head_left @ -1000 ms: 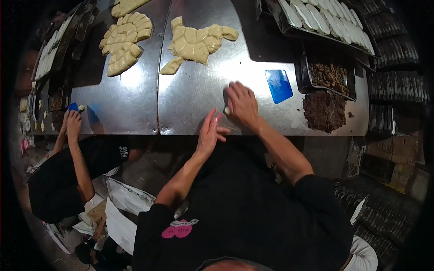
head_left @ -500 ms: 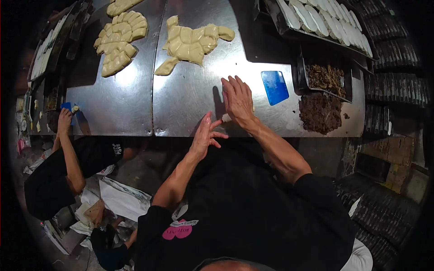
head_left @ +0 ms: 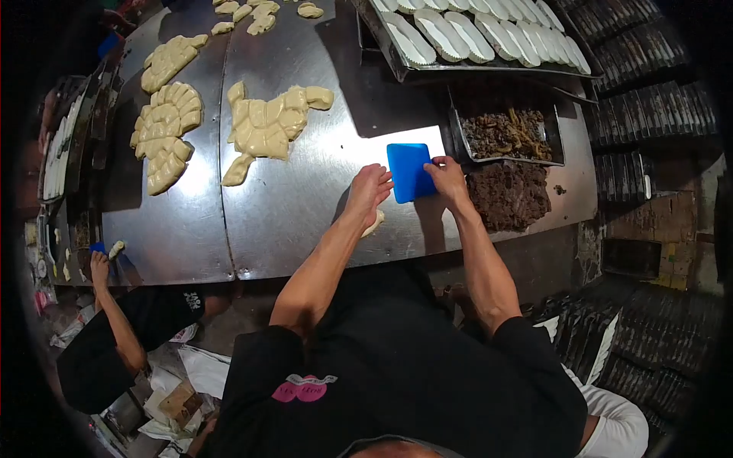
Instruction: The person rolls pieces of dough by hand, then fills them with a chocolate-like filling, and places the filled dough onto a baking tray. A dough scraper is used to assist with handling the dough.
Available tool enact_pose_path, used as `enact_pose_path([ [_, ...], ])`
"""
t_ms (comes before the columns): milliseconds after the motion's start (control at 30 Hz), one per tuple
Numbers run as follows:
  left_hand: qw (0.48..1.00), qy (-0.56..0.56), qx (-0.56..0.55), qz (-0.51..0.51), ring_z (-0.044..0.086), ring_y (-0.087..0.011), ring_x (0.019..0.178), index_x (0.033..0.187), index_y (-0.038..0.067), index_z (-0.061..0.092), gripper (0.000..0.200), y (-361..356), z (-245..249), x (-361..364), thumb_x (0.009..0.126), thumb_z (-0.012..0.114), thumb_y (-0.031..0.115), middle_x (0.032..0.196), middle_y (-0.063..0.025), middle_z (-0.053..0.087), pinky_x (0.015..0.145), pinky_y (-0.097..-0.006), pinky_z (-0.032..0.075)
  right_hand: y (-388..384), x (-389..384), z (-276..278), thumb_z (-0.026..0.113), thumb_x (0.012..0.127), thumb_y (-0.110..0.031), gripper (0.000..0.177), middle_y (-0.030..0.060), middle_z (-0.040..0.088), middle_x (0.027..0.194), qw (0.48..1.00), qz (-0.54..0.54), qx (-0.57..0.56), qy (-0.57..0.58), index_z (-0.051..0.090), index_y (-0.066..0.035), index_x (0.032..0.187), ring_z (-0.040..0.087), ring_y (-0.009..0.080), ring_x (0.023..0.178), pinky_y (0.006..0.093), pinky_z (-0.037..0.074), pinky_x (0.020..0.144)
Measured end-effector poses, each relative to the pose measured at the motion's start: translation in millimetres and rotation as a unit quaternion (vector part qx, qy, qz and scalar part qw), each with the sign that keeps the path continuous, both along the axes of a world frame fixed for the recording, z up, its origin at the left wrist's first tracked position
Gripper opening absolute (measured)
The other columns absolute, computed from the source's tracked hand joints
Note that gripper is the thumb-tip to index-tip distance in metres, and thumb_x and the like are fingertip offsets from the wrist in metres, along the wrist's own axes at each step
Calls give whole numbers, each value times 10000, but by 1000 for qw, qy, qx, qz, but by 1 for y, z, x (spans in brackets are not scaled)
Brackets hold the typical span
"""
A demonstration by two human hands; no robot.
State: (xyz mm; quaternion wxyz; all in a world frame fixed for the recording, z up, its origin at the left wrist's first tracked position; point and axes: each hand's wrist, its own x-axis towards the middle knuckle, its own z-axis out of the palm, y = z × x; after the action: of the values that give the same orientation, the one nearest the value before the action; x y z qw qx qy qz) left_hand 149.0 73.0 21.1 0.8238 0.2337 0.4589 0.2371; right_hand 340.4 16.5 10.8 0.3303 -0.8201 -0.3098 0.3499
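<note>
- Scraper [head_left: 410, 172] lies flat on the worktop [head_left: 305, 206], beside the filling heap [head_left: 508, 197] — likely kept within reach
- Right hand [head_left: 449, 182] pinches its right edge, grip closed on it
- Left hand [head_left: 369, 191] open, fingertips touching its left edge — dough piece [head_left: 374, 223] beneath the wrist

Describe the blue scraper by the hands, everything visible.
The blue scraper is a flat, roughly rectangular card with rounded corners. It is plain bright blue, looks like plastic, and shows no handle. It lies flat and slightly skewed on the steel table, in a bright reflection, just left of the dark filling pile. The right hand has fingers on its right edge, and the left hand appears to touch its left edge.
</note>
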Motion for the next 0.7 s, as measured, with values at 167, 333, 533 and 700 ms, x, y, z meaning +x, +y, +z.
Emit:
enact_pose_path([
  [167, 999, -22, 48, -11, 556, -218, 1054, 1253, 62, 481, 423, -1, -3, -27, 913, 581, 292, 1195, -124, 572, 917, -355, 426, -8, -55, 28, 579, 910, -224, 255, 227, 647, 841, 992, 88, 66, -63, 552, 20, 975, 652, 327, 763, 409, 482, 654],
  [333, 975, 110, 165, 96, 565, -123, 992, 1244, 54, 511, 367, -34, 19, -149, 910, 570, 194, 1109, -46, 606, 844, -276, 421, -39, -140, 82, 551, 917, -131, 549, 216, 651, 810, 922, 217, 280, -155, 342, -77, 1422, 635, 398, 613, 461, 511, 586],
  [533, 990, -24, 12, 139, 576, -137, 971, 1230, 50, 489, 324, -107, 6, -157, 929, 528, 164, 1127, -56, 593, 786, -282, 461, -66, -191, 46, 524, 901, -23, 609, 159, 653, 1073, 869, 398, 185, -230, 314, -134, 1461, 677, 327, 785, 401, 538, 605],
  [700, 992, -27, 31, 122, 555, -160, 1046, 1278, 38, 435, 394, -106, -1, -158, 931, 543, 192, 1195, -77, 562, 846, -309, 456, -59, -179, 45, 595, 826, -37, 752, 97, 650, 1009, 857, 370, 248, -262, 263, -181, 1486, 664, 276, 817, 384, 548, 606],
])
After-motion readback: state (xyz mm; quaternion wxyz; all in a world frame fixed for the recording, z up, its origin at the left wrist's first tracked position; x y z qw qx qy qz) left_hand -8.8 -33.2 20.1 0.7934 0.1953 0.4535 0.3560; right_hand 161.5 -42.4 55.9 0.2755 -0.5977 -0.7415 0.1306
